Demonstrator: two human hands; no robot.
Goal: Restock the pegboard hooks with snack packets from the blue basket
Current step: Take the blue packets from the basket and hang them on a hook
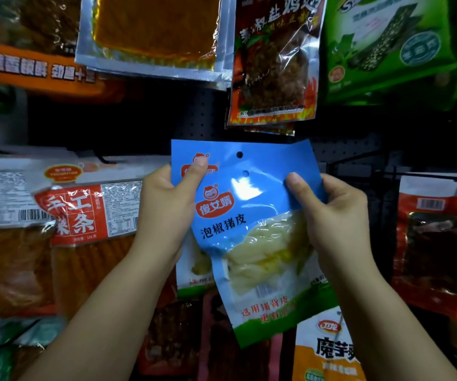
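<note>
I hold blue snack packets (252, 215) in front of the dark pegboard (200, 116), one overlapping another behind it. Each has a blue header with a punched hole, a clear window showing pale yellow strips, and a green bottom band. My left hand (167, 204) pinches the rear packet's top left corner with the thumb in front. My right hand (334, 213) pinches the front packet's right edge, thumb on its face. The front packet tilts to the left. The blue basket is not in view.
Hanging packets surround the spot: a red flame-printed one (274, 61) directly above, a clear orange one (156, 31) upper left, green ones (397, 45) upper right, red-and-white noodle packs (79, 215) at left, dark red packs (436, 243) at right, an orange-white pack (329, 350) below.
</note>
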